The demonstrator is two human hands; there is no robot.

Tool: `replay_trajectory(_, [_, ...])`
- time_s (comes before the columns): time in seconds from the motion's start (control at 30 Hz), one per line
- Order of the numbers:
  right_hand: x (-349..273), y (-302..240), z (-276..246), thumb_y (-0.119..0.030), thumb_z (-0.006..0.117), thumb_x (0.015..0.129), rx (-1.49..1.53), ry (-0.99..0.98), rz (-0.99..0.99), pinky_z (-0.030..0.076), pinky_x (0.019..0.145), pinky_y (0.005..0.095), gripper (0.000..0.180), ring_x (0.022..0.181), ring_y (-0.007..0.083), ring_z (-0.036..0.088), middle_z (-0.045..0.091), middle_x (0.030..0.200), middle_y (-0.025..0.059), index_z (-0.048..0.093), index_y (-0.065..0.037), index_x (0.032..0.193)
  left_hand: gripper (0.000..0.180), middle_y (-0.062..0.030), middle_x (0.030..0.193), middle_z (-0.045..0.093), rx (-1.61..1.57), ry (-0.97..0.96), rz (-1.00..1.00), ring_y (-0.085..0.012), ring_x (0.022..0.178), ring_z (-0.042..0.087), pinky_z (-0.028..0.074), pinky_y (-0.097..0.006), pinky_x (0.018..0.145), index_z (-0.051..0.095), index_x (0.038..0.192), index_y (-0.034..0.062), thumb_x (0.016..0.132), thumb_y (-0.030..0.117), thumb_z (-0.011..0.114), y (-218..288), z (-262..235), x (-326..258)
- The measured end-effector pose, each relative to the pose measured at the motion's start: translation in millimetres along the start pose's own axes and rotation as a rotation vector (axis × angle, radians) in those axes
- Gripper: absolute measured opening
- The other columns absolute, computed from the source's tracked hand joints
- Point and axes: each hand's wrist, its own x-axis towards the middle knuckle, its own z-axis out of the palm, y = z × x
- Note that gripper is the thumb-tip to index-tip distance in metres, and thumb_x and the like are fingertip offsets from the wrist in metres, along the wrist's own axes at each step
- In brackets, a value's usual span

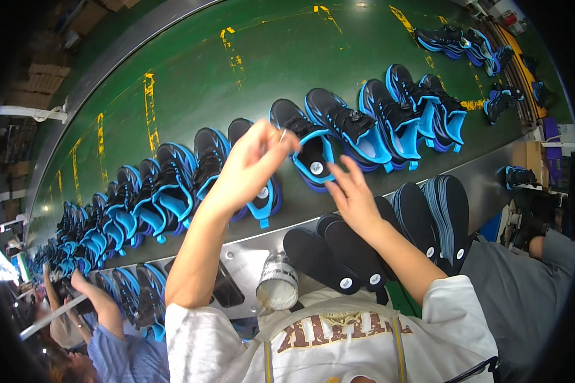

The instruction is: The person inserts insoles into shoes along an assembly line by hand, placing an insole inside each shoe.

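Left hand: the left hand is raised over the belt, fingers pinched together on a small thin tool or brush; what exactly it is cannot be told.
Right hand: the right hand is spread open and holds nothing, its fingertips at the heel of the black-and-blue sports shoe with a black insole inside.
Shoe in hand: it lies on the green conveyor belt, just beyond the metal counter, between its neighbours in the row.
Done, as it looks: the shoes to the right in the long row of black-and-blue sports shoes look fitted out; I judge these finished, though their insides are hard to see.
Left to do: a stack of loose black insoles with small round white stickers lies on the counter below the right hand, and many shoes run off to the left, so a good share seems outstanding.
Nearby: a round white-lidded glue pot stands on the counter edge; another person's hand works on shoes at far left.
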Motion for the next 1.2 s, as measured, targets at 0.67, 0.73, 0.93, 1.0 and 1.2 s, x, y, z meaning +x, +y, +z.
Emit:
replay_trajectory(0.67, [-170.1,-4.9,-45.6,-0.028,0.060,0.069,-0.512,-0.188,0.207,0.040,0.076,0.0409,0.051,0.095,0.0345,0.044,0.041,0.108,0.0204,0.046,-0.016,0.116,0.038,-0.0117,0.095,0.051,0.993,0.183,0.304,-0.0272,0.093,0.047,0.035,-0.037,0.078,0.049,0.098,0.0006,0.066,0.018,0.059,-103.2,100.1,-214.5])
replay_trajectory(0.73, [-171.2,-6.0,-46.9,-0.028,0.060,0.069,-0.535,-0.169,0.176,0.039,0.076,0.0406,0.051,0.094,0.0338,0.044,0.042,0.106,0.0200,0.046,-0.017,0.116,0.040,-0.0112,0.094,0.052,1.094,0.239,0.329,-0.0256,0.092,0.047,0.034,-0.036,0.077,0.049,0.102,0.0018,0.069,0.024,0.057,-96.3,107.1,-214.5])
replay_trajectory(0.93, [-171.2,-7.8,-57.9,-0.026,0.060,0.069,-0.515,-0.164,0.159,0.038,0.076,0.0400,0.048,0.093,0.0325,0.045,0.044,0.103,0.0181,0.048,-0.015,0.114,0.060,-0.0084,0.106,0.041,1.321,0.400,0.241,-0.0267,0.104,0.036,0.031,-0.042,0.075,0.045,0.117,0.0151,0.064,0.039,0.059,-89.6,121.7,-213.7])
replay_trajectory(1.0, [-160.8,-2.1,-65.7,-0.026,0.060,0.068,-0.439,-0.137,0.146,0.038,0.076,0.0395,0.046,0.092,0.0316,0.046,0.046,0.102,0.0166,0.050,-0.012,0.111,0.061,-0.0085,0.105,0.042,1.307,0.343,0.203,-0.0281,0.103,0.036,0.031,-0.044,0.074,0.043,0.118,0.0148,0.064,0.037,0.059,-85.9,116.2,-208.5])
replay_trajectory(1.2, [-38.1,-4.1,-73.4,-0.016,0.060,0.067,-0.459,-0.091,-0.340,0.030,0.088,0.0394,0.048,0.105,0.0278,0.041,0.044,0.112,0.0121,0.046,-0.008,0.112,0.060,-0.0096,0.096,0.044,1.224,0.375,0.242,-0.0317,0.095,0.038,0.031,-0.044,0.069,0.044,0.115,0.0090,0.061,0.029,0.061,-30.1,115.2,-198.3])
